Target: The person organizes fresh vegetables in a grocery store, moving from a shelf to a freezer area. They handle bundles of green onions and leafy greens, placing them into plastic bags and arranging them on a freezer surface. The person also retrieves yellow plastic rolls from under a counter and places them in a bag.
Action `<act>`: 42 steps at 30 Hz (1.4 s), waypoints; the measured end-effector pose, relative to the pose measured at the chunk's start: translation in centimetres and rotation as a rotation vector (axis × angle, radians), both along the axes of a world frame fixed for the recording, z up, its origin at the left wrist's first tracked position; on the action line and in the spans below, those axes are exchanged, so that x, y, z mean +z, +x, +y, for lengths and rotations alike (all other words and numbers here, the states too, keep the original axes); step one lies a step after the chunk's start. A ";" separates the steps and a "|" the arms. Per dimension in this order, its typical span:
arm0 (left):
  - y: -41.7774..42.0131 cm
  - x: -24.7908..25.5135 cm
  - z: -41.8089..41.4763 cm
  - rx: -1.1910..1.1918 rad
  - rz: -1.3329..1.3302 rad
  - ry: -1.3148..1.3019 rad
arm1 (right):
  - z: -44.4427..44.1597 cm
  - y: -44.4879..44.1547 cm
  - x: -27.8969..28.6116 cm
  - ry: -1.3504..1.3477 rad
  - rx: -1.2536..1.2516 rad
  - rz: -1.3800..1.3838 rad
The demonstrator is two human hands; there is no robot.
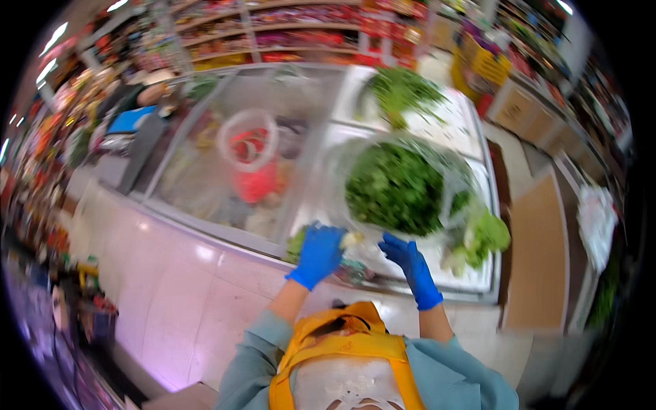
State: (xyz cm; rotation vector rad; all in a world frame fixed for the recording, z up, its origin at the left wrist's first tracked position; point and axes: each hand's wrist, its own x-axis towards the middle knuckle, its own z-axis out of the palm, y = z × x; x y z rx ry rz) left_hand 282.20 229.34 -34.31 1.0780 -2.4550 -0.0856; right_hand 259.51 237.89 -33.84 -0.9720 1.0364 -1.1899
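Observation:
My left hand (pixel 322 254), in a blue glove, is closed round a leafy green vegetable (pixel 295 245) at the near edge of a chest freezer; the pale stem end points right. My right hand (pixel 405 258), gloved too, is held with its fingers extended near that stem end, apart from it. Beyond my hands a clear plastic bag (pixel 456 166) full of leafy green herbs (pixel 394 187) rests on the white top. To its right lies a head of lettuce (pixel 484 236). A bunch of thin green stalks (pixel 405 95) is at the far side.
A clear plastic tub (pixel 248 141) with red contents stands on the freezer's glass lid (pixel 189 177). A flattened cardboard piece (pixel 535 261) and a white plastic bag (pixel 597 223) are at the right. Another person's arm (pixel 152 94) shows at the far left. Stocked shelves (pixel 307 25) stand behind.

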 end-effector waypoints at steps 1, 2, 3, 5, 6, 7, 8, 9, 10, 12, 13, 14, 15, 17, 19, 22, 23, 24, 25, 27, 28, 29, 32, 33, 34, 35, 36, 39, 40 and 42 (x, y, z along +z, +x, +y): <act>0.0 -3.0 -0.8 -0.003 0.043 0.126 | 0.8 0.4 1.5 0.043 -0.016 -0.161; -0.3 -3.1 -1.0 -0.042 0.157 0.031 | 1.9 0.2 2.3 0.085 -0.027 -0.323; 0.0 -4.6 -1.4 -0.030 0.022 0.103 | 2.9 0.4 3.1 0.112 -0.047 -0.503; 0.4 -6.1 -1.8 -0.053 -0.041 0.123 | 5.6 0.8 3.8 0.113 -0.132 -0.656; 0.5 -6.4 -2.0 -0.090 -0.004 0.131 | 7.2 1.0 4.0 0.091 -0.180 -0.706; 0.0 -5.1 -1.7 -0.103 0.017 0.105 | 9.0 1.3 4.0 0.071 -0.220 -0.758; -0.4 -3.3 -0.9 -0.128 0.087 0.132 | 10.8 1.5 3.9 0.043 -0.249 -0.785; -0.5 -1.5 -0.1 -0.152 0.155 0.085 | 12.6 1.8 4.0 0.024 -0.295 -0.764; -0.2 -0.8 0.6 -0.166 0.255 0.057 | 14.0 2.3 3.9 0.013 -0.326 -0.752; 0.2 -1.1 2.6 -0.258 0.392 0.067 | 16.8 2.3 2.9 0.006 -0.337 -0.735; 0.8 -1.6 3.7 -0.333 0.424 0.108 | 18.2 2.3 3.0 0.001 -0.359 -0.756; 1.2 -2.2 5.0 -0.401 0.456 0.150 | 20.2 1.6 2.4 -0.157 -0.321 -0.797; 1.4 -3.0 6.7 -0.472 0.392 0.262 | 22.2 0.6 1.4 -0.324 -0.272 -0.836; 1.6 -5.1 10.3 -0.612 0.249 0.492 | 25.2 -2.3 -2.1 0.397 -0.541 -0.120; 1.4 -8.6 12.0 -0.772 -0.093 0.679 | 27.5 -2.5 -4.9 0.543 -0.593 0.376; 1.2 -12.9 15.2 -0.815 -0.232 0.681 | 28.4 -4.0 -6.1 0.513 -0.579 -0.253; 1.2 -14.2 16.2 -0.817 -0.331 0.661 | 27.7 -3.7 -5.8 0.344 -0.525 -0.377; 0.4 -15.5 16.8 -0.821 -0.418 0.628 | 27.6 -4.2 -6.2 0.350 -0.444 -0.458; -0.5 -15.7 17.2 -0.824 -0.513 0.590 | 27.4 -4.6 -7.2 0.342 -0.371 -0.695; -2.2 -15.2 18.1 -0.865 -0.563 0.605 | 27.7 -5.0 -8.0 0.287 -0.329 -0.845; -3.0 -14.6 18.5 -0.882 -0.592 0.617 | 27.7 -5.4 -8.3 0.276 -0.283 -0.878; -3.8 -14.4 18.9 -0.870 -0.631 0.676 | 27.7 -5.9 -8.3 0.264 -0.238 -0.911; -5.6 -14.7 20.3 -0.857 -0.708 0.701 | 28.3 -7.7 -9.8 0.344 -0.218 -0.710; -5.9 -15.1 21.0 -0.866 -0.713 0.605 | 28.6 -8.1 -10.6 0.386 -0.223 -0.590; -6.1 -15.5 21.6 -0.874 -0.718 0.508 | 29.0 -8.1 -11.3 0.489 -0.268 -0.330; -6.3 -15.9 22.0 -0.816 -0.670 0.493 | 29.5 -8.4 -11.8 0.499 -0.271 -0.337; -6.8 -16.0 22.1 -0.759 -0.619 0.476 | 29.8 -8.8 -11.5 0.510 -0.277 -0.339; -8.1 -16.4 22.3 -0.615 -0.544 0.517 | 30.7 -9.7 -12.5 0.422 -0.221 0.078; -8.3 -16.5 22.4 -0.587 -0.497 0.545 | 31.2 -10.1 -13.3 0.403 -0.187 0.091; -8.6 -16.4 22.8 -0.540 -0.411 0.563 | 31.3 -10.5 -13.3 0.449 -0.224 0.171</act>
